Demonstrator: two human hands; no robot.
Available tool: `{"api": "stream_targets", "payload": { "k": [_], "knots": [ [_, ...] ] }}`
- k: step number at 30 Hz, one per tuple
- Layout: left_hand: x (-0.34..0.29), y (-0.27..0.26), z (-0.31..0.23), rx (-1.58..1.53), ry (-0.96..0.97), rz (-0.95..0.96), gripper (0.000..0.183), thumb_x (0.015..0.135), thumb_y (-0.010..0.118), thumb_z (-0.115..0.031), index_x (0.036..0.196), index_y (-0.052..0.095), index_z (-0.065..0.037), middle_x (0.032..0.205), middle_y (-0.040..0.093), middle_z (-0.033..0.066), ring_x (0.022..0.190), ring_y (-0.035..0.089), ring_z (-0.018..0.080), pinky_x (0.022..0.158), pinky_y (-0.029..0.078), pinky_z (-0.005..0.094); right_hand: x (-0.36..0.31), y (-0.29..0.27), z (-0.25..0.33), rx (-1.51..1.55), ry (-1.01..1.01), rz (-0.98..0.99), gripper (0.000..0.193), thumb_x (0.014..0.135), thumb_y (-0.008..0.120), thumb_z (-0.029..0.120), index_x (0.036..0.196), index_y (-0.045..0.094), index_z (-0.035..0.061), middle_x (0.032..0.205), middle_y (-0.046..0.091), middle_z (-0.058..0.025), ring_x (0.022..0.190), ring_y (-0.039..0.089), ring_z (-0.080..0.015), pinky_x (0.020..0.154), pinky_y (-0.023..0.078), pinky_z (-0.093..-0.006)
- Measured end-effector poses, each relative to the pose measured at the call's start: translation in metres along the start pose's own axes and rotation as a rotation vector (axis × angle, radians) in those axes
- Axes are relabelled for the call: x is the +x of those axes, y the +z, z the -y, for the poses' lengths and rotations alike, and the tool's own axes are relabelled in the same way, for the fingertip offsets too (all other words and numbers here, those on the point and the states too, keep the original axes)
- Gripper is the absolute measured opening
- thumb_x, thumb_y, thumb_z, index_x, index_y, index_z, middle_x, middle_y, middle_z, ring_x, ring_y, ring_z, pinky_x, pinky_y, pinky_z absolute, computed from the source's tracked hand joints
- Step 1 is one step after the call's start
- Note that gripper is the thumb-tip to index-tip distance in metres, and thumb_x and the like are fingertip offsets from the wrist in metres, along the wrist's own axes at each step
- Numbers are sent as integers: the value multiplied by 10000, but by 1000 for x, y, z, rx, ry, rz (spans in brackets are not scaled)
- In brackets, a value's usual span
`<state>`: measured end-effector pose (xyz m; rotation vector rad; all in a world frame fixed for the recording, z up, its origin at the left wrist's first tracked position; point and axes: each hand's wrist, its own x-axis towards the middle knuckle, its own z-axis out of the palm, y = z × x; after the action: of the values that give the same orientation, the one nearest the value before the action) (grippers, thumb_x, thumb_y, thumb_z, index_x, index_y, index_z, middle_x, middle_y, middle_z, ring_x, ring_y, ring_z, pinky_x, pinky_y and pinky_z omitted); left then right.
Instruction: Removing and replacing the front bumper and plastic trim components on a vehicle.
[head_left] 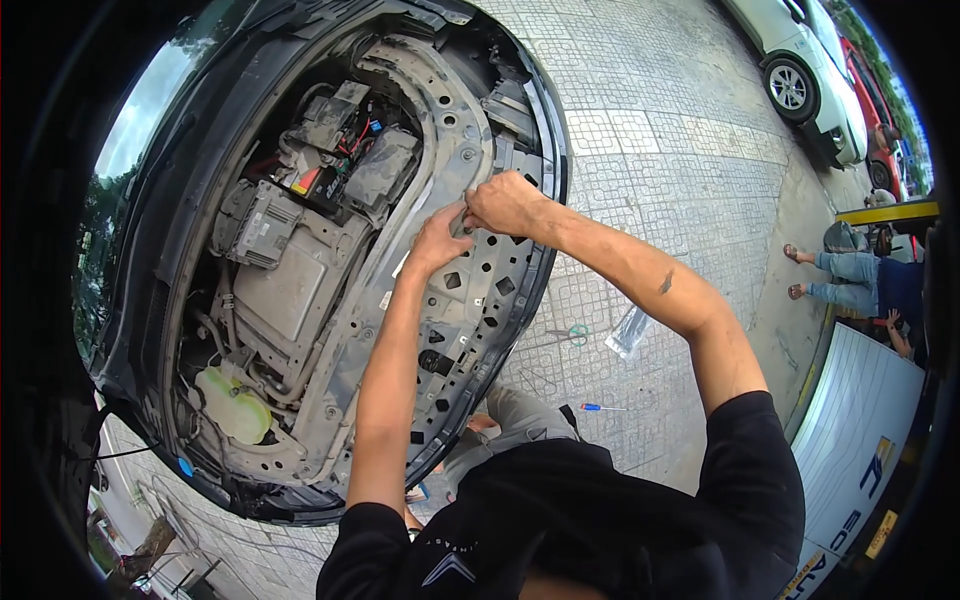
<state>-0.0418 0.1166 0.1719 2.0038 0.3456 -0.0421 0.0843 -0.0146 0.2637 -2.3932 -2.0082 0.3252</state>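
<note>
One grey panel (475,285); long axis runs near-left to far-right. Left hand (437,243) and right hand (507,205) meet over it, fingers (478,207) curled; cannot tell what they grip.

1 dusty grey panel (478,295) w/ holes, flat by eng. bay (352,240)

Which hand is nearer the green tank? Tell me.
Left. The left hand is right of the green tank, higher in the picture; the right hand lies farther right and slightly higher.
</note>
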Motion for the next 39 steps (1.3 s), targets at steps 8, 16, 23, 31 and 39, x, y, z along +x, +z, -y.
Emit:
{"api": "stream_targets", "payload": {
  "k": [8,16,23,31,39],
  "knots": [
    [-9,30,-17,-56,62,-382,329,722,804,-135,985,649,-12,922,702,118,841,698,355,757,531,432,4,-6,16,24,355,4,535,928,549,553,878,711,46,794,706,-148,757,711,-326,666,563,-432],
    [-15,38,-2,18,146,-352,412,730,694,-29,1133,614,-10,1101,641,177,1039,617,378,892,491,419,-4,17,19,166,233,-70,337,914,570,306,1053,578,-2,859,692,-231,852,688,-406,769,550,-502],
    [-19,53,-20,-59,-34,-366,408,758,765,-97,1140,638,-31,1068,673,168,1008,648,335,887,501,401,-8,29,17,392,506,-160,391,959,523,357,1066,577,-15,949,691,-267,920,671,-439,783,547,-507],
    [6,43,26,-63,-233,-190,286,816,690,-56,1092,656,11,983,713,195,945,690,326,826,526,384,7,13,-7,69,-316,5,305,978,520,312,999,565,11,878,700,-225,831,677,-435,716,530,-523],
    [-23,74,-44,-6,-264,-745,352,784,755,-70,1107,647,18,1039,687,165,1017,657,324,868,505,384,40,13,-33,521,-112,18,388,943,592,374,985,563,-11,812,674,-265,838,660,-466,747,526,-515]
  ]
}}
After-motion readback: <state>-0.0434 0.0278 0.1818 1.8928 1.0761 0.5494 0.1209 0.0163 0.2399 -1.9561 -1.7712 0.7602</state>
